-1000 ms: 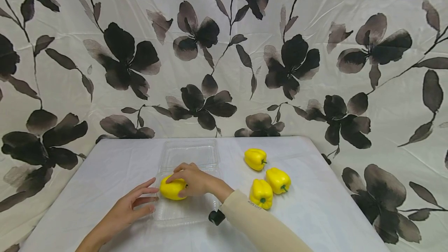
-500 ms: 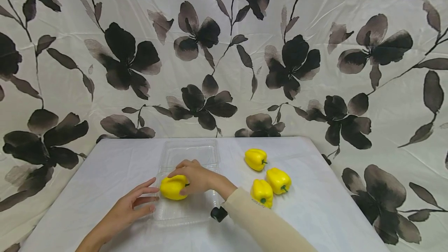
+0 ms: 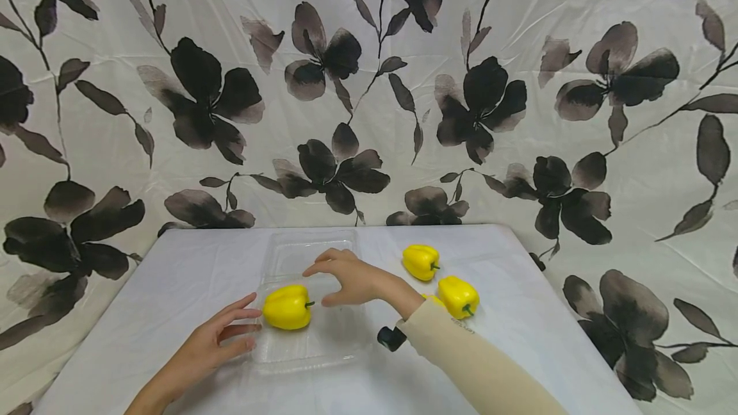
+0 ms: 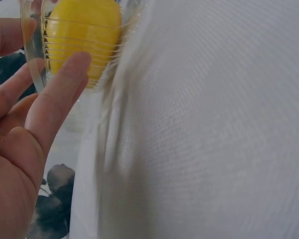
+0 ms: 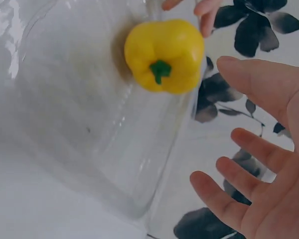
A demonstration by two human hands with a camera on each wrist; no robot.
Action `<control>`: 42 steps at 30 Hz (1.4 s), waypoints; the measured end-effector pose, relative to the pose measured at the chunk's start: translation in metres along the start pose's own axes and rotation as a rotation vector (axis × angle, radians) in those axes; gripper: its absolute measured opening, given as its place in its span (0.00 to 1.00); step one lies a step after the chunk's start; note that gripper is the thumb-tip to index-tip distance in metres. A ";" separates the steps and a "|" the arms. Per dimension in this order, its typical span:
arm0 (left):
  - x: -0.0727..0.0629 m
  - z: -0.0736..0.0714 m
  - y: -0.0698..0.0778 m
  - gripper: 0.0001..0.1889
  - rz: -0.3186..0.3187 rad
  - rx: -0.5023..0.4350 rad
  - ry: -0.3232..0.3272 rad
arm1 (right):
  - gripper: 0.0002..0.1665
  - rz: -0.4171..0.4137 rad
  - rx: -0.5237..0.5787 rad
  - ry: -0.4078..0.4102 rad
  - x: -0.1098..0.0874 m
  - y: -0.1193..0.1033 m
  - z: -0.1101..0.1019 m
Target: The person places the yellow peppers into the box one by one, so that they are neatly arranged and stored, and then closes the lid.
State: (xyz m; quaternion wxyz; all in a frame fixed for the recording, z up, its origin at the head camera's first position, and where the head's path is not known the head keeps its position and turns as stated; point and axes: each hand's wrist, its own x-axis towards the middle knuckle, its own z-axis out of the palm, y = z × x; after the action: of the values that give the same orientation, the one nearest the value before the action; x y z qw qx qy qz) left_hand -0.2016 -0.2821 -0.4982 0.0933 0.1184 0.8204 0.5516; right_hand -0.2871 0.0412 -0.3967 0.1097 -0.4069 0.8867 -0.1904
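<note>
A yellow bell pepper with a green stem lies on its side in the near left of a clear plastic clamshell container. My left hand is at the container's left wall; in the left wrist view its extended fingertips touch the ribbed plastic beside the pepper. Over the container, right of the pepper, my right hand holds nothing. The right wrist view shows its fingers and thumb spread apart, clear of the pepper.
Two yellow bell peppers lie right of the container on the white-covered table. A third is mostly hidden behind the right sleeve. The container's lid lies folded back. A floral cloth hangs behind.
My right hand has let go of the pepper and moved up and to the right. The pepper stays in the container. The left hand has not moved.
</note>
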 end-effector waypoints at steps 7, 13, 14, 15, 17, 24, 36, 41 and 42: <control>-0.001 -0.001 0.000 0.28 -0.026 -0.003 -0.003 | 0.35 0.014 0.010 0.054 -0.026 0.020 -0.021; -0.002 -0.001 -0.002 0.27 -0.005 0.005 0.003 | 0.35 0.077 0.016 0.140 -0.046 0.044 -0.038; -0.001 -0.001 -0.002 0.27 0.004 0.006 0.003 | 0.35 0.090 0.016 0.152 -0.049 0.048 -0.040; -0.002 -0.001 -0.002 0.27 0.010 0.009 0.003 | 0.34 0.105 0.010 0.163 -0.051 0.053 -0.042; -0.002 -0.001 -0.002 0.27 -0.002 0.001 0.006 | 0.34 0.137 0.009 0.178 -0.057 0.063 -0.045; -0.001 -0.001 0.000 0.27 -0.017 -0.002 0.002 | 0.33 0.229 0.006 0.231 -0.076 0.093 -0.049; -0.002 -0.001 -0.001 0.27 -0.018 -0.001 0.006 | 0.32 0.315 0.028 0.256 -0.090 0.132 -0.042; -0.001 -0.001 0.000 0.27 -0.030 0.003 0.007 | 0.33 0.369 0.048 0.275 -0.093 0.143 -0.038; 0.000 -0.002 0.000 0.27 -0.032 0.005 0.007 | 0.33 0.377 0.052 0.280 -0.094 0.145 -0.038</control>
State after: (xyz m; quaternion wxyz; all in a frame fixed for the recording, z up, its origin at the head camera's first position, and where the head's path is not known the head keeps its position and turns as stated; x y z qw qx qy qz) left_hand -0.2016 -0.2837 -0.4976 0.0990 0.1039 0.8239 0.5482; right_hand -0.3388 0.2089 -0.4210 0.0300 -0.2007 0.9484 -0.2438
